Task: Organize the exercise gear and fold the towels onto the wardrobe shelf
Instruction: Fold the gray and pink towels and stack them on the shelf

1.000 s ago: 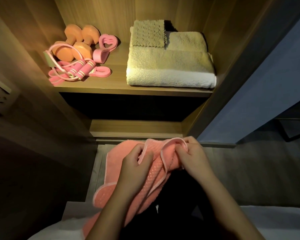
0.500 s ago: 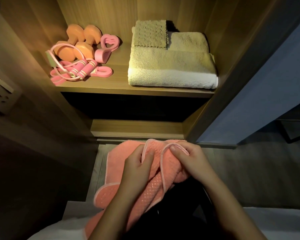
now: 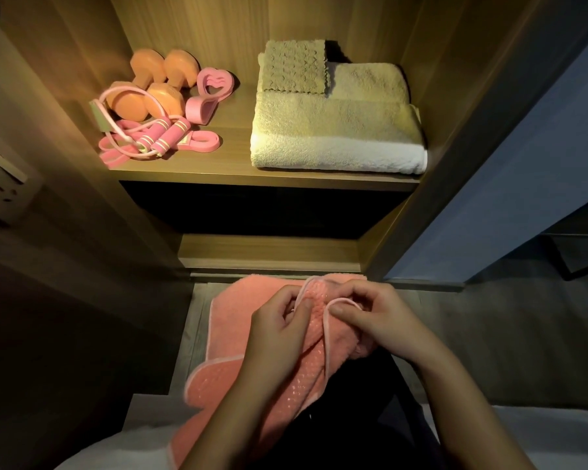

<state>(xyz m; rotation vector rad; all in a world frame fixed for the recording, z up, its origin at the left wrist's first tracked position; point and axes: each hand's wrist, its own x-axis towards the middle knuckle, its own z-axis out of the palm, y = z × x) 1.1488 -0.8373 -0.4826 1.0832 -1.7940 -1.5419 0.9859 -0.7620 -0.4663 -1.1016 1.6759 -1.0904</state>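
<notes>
Your left hand [image 3: 279, 330] and right hand [image 3: 377, 320] both pinch the pink towel [image 3: 228, 320]'s trimmed edge; next, match corners and fold it for the shelf [image 3: 238, 173].

Shelf [image 3: 235, 157]: dumbbells [image 3: 150, 83] back left, jump rope [image 3: 163, 137] before them; folded towels [image 3: 336, 130] right, cloth [image 3: 294, 66] on top; held towel [image 3: 231, 320] below.

No legible text, label, brand or number anywhere in view

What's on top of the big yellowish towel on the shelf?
A small bumpy cloth lies on the back left part of the big towel. Whatever is beneath that cloth is covered.
</notes>
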